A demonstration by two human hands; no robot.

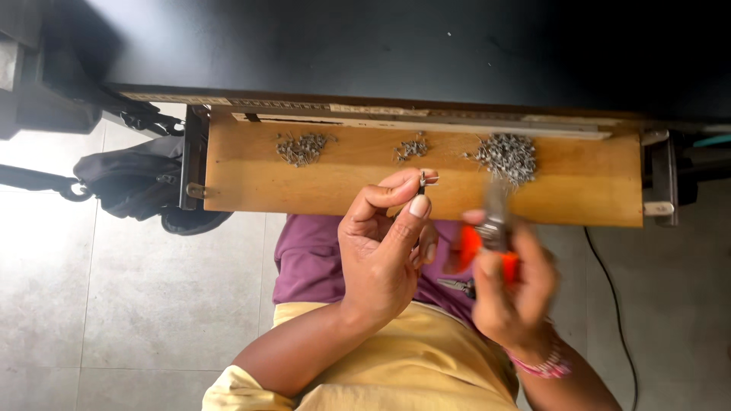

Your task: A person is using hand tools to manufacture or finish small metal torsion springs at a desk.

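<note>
My left hand (384, 243) is raised in front of a wooden shelf (609, 183), pinching a small metal piece (425, 181) between thumb and forefinger. My right hand (514, 293) is blurred with motion and grips orange-handled pliers (487, 243), their metal jaws pointing up toward the shelf, just right of the small piece. On the shelf lie three heaps of small metal parts: a left heap (301, 148), a small middle heap (412, 147) and a larger right heap (505, 157).
A second small tool (459, 285) rests on my lap over purple cloth. A dark bag (137, 183) hangs at the shelf's left end. A black cable (609, 304) runs over the tiled floor at right. A dark tabletop (381, 46) lies beyond the shelf.
</note>
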